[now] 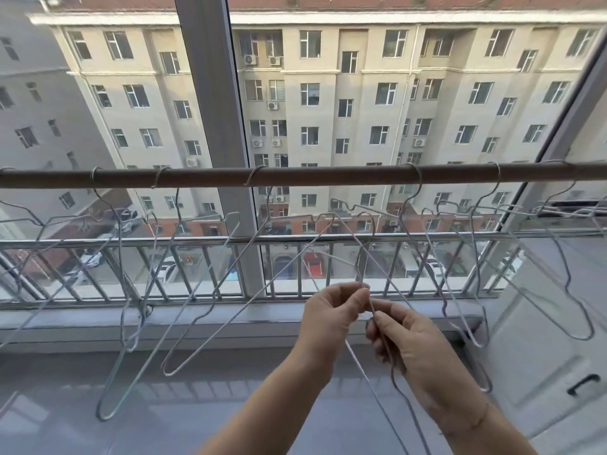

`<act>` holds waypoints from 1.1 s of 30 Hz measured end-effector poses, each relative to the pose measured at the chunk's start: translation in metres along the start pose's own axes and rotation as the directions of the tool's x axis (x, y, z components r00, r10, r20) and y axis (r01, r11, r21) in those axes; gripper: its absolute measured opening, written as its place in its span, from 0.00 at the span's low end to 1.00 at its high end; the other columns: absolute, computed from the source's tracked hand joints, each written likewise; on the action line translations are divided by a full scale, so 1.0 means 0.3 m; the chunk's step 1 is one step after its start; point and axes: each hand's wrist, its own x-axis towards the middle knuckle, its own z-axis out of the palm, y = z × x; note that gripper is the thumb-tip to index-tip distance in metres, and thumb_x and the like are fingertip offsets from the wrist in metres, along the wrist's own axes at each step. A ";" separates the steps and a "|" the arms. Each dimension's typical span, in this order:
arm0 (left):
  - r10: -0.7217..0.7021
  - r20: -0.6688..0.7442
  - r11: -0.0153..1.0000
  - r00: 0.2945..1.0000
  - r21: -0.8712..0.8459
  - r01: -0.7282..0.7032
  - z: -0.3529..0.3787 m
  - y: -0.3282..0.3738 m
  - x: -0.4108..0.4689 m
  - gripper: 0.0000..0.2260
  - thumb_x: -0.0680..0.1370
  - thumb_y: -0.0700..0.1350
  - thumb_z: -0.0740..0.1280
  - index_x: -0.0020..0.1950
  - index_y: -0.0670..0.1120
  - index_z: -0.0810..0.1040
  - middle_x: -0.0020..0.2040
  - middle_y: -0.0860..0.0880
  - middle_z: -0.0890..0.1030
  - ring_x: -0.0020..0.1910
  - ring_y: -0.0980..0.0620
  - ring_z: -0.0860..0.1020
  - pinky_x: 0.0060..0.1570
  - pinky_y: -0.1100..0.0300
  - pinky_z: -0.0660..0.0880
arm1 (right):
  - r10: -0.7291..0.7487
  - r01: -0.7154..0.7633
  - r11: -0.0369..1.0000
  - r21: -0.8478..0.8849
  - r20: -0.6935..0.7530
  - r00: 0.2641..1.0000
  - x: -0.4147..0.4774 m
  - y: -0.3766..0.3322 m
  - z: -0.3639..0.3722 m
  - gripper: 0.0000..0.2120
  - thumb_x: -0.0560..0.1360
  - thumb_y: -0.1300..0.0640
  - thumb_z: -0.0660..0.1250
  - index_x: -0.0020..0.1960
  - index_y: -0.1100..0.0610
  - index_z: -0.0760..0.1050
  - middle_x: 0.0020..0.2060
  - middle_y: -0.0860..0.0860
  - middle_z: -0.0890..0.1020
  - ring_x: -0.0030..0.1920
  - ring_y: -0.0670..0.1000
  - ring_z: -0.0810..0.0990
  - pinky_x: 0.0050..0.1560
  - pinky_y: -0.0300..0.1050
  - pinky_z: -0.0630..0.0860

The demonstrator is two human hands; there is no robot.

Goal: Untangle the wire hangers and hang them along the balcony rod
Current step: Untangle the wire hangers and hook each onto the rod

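Observation:
A brown balcony rod point(328, 175) runs across the view at mid height. Several pale wire hangers hang from it by their hooks, one of them point(210, 297) left of centre and another point(460, 290) on the right; they tilt and overlap. Below the rod's middle, my left hand point(331, 310) pinches the corner of a tangled wire hanger point(354, 239) between thumb and fingertips. My right hand point(404, 339) grips a wire of the same tangle just beside it, and a loose wire loop point(399, 392) trails down past my right wrist. Both hands nearly touch.
Behind the rod stands a metal railing point(184, 241) in front of large window panes with a grey vertical frame post point(216, 93). A grey sill point(98, 323) runs below. A white cabinet with a black handle point(583, 382) stands at the lower right.

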 end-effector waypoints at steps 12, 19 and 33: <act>-0.001 0.026 1.000 1.000 0.006 0.000 0.017 0.056 -0.016 0.06 0.75 0.41 0.68 0.50 0.42 0.82 0.36 0.50 0.81 0.37 0.56 0.77 0.41 0.67 0.74 | -0.091 0.091 0.996 0.005 -0.039 0.995 -0.027 -0.028 0.027 0.10 0.77 0.65 0.60 0.53 0.61 0.78 0.27 0.53 0.75 0.26 0.46 0.70 0.27 0.35 0.67; 0.099 0.014 0.995 0.995 -0.024 -0.098 0.001 0.119 -0.020 0.08 0.75 0.41 0.69 0.52 0.40 0.81 0.39 0.46 0.82 0.39 0.53 0.77 0.43 0.64 0.76 | -0.167 0.167 0.986 0.030 0.011 0.986 -0.033 -0.080 0.072 0.10 0.77 0.65 0.60 0.54 0.61 0.78 0.29 0.55 0.75 0.27 0.45 0.70 0.27 0.34 0.68; 0.107 -0.095 0.994 0.990 -0.028 -0.110 -0.012 0.242 0.069 0.04 0.76 0.39 0.67 0.48 0.42 0.81 0.34 0.49 0.79 0.36 0.53 0.76 0.42 0.64 0.76 | -0.213 0.214 0.974 -0.074 0.021 0.977 0.086 -0.171 0.157 0.09 0.77 0.63 0.60 0.52 0.60 0.79 0.28 0.51 0.76 0.26 0.45 0.71 0.25 0.35 0.67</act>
